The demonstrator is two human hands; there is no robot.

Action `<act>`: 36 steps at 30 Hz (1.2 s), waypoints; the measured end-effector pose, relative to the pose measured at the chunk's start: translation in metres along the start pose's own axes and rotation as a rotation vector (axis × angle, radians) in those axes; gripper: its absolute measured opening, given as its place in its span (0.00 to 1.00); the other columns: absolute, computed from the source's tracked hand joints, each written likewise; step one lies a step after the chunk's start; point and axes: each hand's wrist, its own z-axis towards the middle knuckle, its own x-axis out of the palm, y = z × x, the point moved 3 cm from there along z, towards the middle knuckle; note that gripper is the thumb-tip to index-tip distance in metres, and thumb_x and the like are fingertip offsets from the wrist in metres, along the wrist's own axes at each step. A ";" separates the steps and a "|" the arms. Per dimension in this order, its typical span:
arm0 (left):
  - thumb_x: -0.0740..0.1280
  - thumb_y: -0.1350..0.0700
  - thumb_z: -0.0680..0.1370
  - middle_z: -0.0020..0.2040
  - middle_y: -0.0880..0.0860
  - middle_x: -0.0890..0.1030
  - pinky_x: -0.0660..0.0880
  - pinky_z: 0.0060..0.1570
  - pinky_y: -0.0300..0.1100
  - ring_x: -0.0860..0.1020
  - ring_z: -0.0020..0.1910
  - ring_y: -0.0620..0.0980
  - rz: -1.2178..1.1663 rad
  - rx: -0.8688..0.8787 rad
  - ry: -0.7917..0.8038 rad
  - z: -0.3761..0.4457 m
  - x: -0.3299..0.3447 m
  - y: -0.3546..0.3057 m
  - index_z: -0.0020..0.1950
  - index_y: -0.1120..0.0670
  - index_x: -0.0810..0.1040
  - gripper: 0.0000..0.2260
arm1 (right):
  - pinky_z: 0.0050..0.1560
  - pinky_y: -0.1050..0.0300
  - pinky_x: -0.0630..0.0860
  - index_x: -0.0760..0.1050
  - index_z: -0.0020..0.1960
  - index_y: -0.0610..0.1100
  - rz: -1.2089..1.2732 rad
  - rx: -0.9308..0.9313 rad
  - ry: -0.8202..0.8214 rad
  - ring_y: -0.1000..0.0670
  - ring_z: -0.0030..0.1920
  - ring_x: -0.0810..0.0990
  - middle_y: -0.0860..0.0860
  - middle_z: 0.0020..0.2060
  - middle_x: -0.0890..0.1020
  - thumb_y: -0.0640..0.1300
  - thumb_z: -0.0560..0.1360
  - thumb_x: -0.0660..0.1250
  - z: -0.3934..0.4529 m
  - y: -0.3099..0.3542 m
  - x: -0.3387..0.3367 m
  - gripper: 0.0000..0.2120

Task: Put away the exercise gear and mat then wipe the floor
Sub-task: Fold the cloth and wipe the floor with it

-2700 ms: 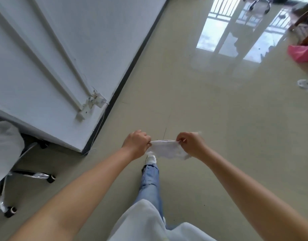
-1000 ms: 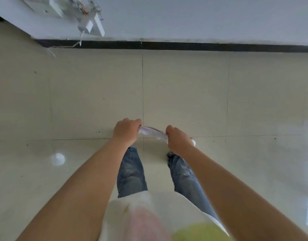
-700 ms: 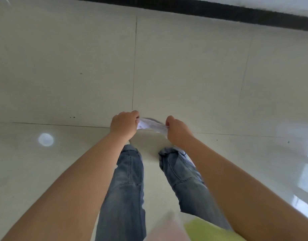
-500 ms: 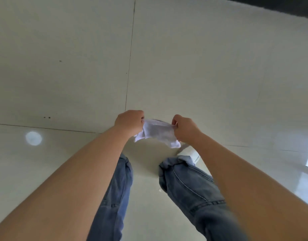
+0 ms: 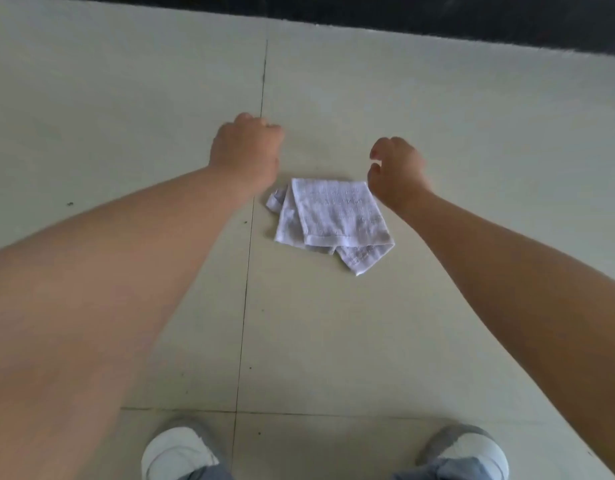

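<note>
Left hand (image 5: 246, 152), centre-left of frame: fingers loosely curled, holding nothing. White cloth (image 5: 330, 220), frame centre: folded, flat on the tiled floor (image 5: 472, 133). Right hand (image 5: 396, 168), centre-right: fingers loosely curled, empty.

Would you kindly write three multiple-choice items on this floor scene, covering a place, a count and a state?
1. Where is the cloth?
A. in the left hand
B. on the floor between the hands
C. draped over a shoe

2. How many shoes show?
A. one
B. two
C. three

3. What are the hands doing?
A. both hold nothing
B. both grip the cloth
C. only the right grips it

Key:
1 B, it lies flat on the floor, between the left hand and right hand.
2 B, a left shoe and a right shoe sit at the bottom edge.
3 A, neither hand holds anything, and both are clear of the cloth.
</note>
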 end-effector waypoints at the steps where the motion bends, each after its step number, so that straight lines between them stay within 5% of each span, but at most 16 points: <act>1: 0.60 0.62 0.78 0.58 0.60 0.77 0.70 0.55 0.48 0.71 0.61 0.59 0.023 0.053 0.033 -0.003 0.008 -0.003 0.58 0.62 0.76 0.12 | 0.53 0.54 0.70 0.73 0.58 0.36 -0.066 -0.069 0.005 0.41 0.60 0.72 0.41 0.58 0.76 0.32 0.74 0.56 -0.002 -0.001 0.001 0.15; 4: 0.61 0.62 0.78 0.58 0.56 0.77 0.71 0.53 0.46 0.72 0.62 0.56 0.057 0.194 0.116 -0.024 0.033 -0.023 0.57 0.61 0.78 0.11 | 0.46 0.55 0.68 0.76 0.54 0.34 -0.152 -0.183 -0.001 0.41 0.56 0.74 0.40 0.54 0.78 0.32 0.73 0.57 -0.016 -0.002 0.005 0.13; 7: 0.69 0.64 0.72 0.58 0.56 0.79 0.74 0.53 0.43 0.76 0.60 0.55 0.043 0.321 0.025 -0.041 0.048 -0.049 0.52 0.60 0.80 0.10 | 0.55 0.53 0.71 0.76 0.58 0.35 -0.133 -0.169 0.023 0.44 0.63 0.71 0.43 0.60 0.76 0.33 0.74 0.56 -0.030 -0.003 0.014 0.15; 10: 0.56 0.63 0.79 0.76 0.59 0.58 0.60 0.71 0.45 0.56 0.77 0.54 0.018 0.232 0.252 -0.054 0.073 -0.056 0.70 0.61 0.65 0.19 | 0.67 0.55 0.66 0.68 0.69 0.41 -0.155 -0.260 0.201 0.48 0.72 0.64 0.49 0.73 0.64 0.35 0.77 0.54 -0.053 -0.008 0.046 0.21; 12: 0.51 0.62 0.81 0.78 0.58 0.49 0.52 0.75 0.45 0.47 0.78 0.54 0.015 0.204 0.293 -0.058 0.081 -0.056 0.76 0.61 0.55 0.22 | 0.74 0.59 0.54 0.59 0.74 0.39 -0.171 -0.309 0.241 0.47 0.76 0.58 0.47 0.76 0.56 0.38 0.78 0.49 -0.069 -0.014 0.064 0.24; 14: 0.49 0.62 0.82 0.79 0.59 0.46 0.46 0.76 0.45 0.44 0.78 0.55 0.037 0.246 0.308 -0.057 0.084 -0.055 0.77 0.61 0.50 0.23 | 0.72 0.57 0.51 0.60 0.72 0.34 -0.153 -0.296 0.213 0.43 0.74 0.62 0.42 0.74 0.60 0.41 0.76 0.47 -0.077 -0.023 0.074 0.26; 15: 0.48 0.62 0.82 0.79 0.59 0.45 0.45 0.76 0.44 0.44 0.78 0.55 0.033 0.259 0.310 -0.055 0.083 -0.055 0.77 0.61 0.50 0.23 | 0.70 0.57 0.58 0.66 0.69 0.33 -0.174 -0.297 0.211 0.43 0.71 0.69 0.41 0.71 0.66 0.42 0.75 0.49 -0.078 -0.026 0.078 0.26; 17: 0.46 0.61 0.82 0.79 0.58 0.46 0.46 0.76 0.44 0.44 0.79 0.54 0.018 0.281 0.305 -0.049 0.079 -0.060 0.77 0.61 0.51 0.22 | 0.54 0.56 0.78 0.79 0.56 0.33 -0.250 -0.295 0.219 0.45 0.56 0.83 0.40 0.58 0.81 0.45 0.74 0.51 -0.073 -0.035 0.075 0.24; 20: 0.35 0.57 0.76 0.79 0.57 0.49 0.49 0.75 0.44 0.48 0.79 0.52 -0.041 0.421 0.240 -0.035 0.071 -0.090 0.76 0.61 0.55 0.29 | 0.39 0.51 0.82 0.82 0.46 0.32 -0.376 -0.249 0.177 0.43 0.45 0.86 0.38 0.48 0.85 0.48 0.81 0.40 -0.068 -0.069 0.062 0.35; 24: 0.47 0.58 0.83 0.79 0.58 0.47 0.46 0.76 0.45 0.45 0.79 0.53 -0.046 0.461 0.289 -0.018 0.077 -0.143 0.77 0.61 0.53 0.22 | 0.54 0.42 0.77 0.76 0.57 0.27 -0.379 -0.114 0.311 0.37 0.57 0.81 0.33 0.61 0.77 0.53 0.78 0.34 -0.070 -0.108 0.040 0.39; 26: 0.50 0.58 0.82 0.77 0.62 0.57 0.53 0.75 0.43 0.55 0.78 0.53 -0.049 0.423 0.253 -0.009 0.081 -0.150 0.74 0.65 0.61 0.21 | 0.62 0.42 0.72 0.70 0.63 0.26 -0.262 -0.045 0.300 0.36 0.64 0.74 0.33 0.66 0.70 0.52 0.78 0.37 -0.063 -0.105 0.035 0.36; 28: 0.53 0.59 0.74 0.58 0.62 0.81 0.76 0.57 0.37 0.80 0.61 0.51 -0.046 0.401 0.090 0.006 0.077 -0.140 0.53 0.63 0.84 0.21 | 0.73 0.50 0.60 0.60 0.70 0.28 -0.144 -0.012 0.212 0.39 0.74 0.60 0.34 0.73 0.58 0.46 0.80 0.48 -0.045 -0.094 0.035 0.26; 30: 0.52 0.57 0.66 0.40 0.55 0.87 0.80 0.36 0.36 0.86 0.42 0.50 -0.037 0.382 0.043 0.016 0.084 -0.122 0.34 0.59 0.86 0.22 | 0.76 0.55 0.49 0.52 0.74 0.32 -0.051 -0.010 0.199 0.43 0.77 0.49 0.38 0.76 0.51 0.46 0.79 0.48 -0.022 -0.076 0.034 0.27; 32: 0.53 0.59 0.67 0.45 0.57 0.86 0.80 0.41 0.38 0.85 0.47 0.52 -0.009 0.297 0.034 0.023 0.069 -0.095 0.40 0.61 0.86 0.21 | 0.76 0.55 0.47 0.52 0.75 0.35 0.006 -0.050 0.183 0.42 0.77 0.48 0.38 0.76 0.51 0.49 0.72 0.44 0.002 -0.050 0.032 0.34; 34: 0.54 0.62 0.74 0.62 0.64 0.78 0.76 0.58 0.43 0.77 0.63 0.57 0.001 0.242 0.004 0.027 0.062 -0.063 0.58 0.66 0.80 0.20 | 0.76 0.55 0.46 0.52 0.75 0.38 -0.005 -0.119 0.215 0.42 0.77 0.48 0.39 0.76 0.49 0.50 0.75 0.45 0.018 -0.018 0.037 0.31; 36: 0.54 0.63 0.73 0.61 0.68 0.77 0.80 0.52 0.50 0.77 0.63 0.62 -0.033 0.208 -0.002 0.021 0.059 -0.029 0.57 0.68 0.78 0.19 | 0.76 0.55 0.44 0.51 0.76 0.42 -0.026 -0.189 0.263 0.43 0.77 0.45 0.41 0.77 0.46 0.46 0.81 0.48 0.026 0.015 0.048 0.24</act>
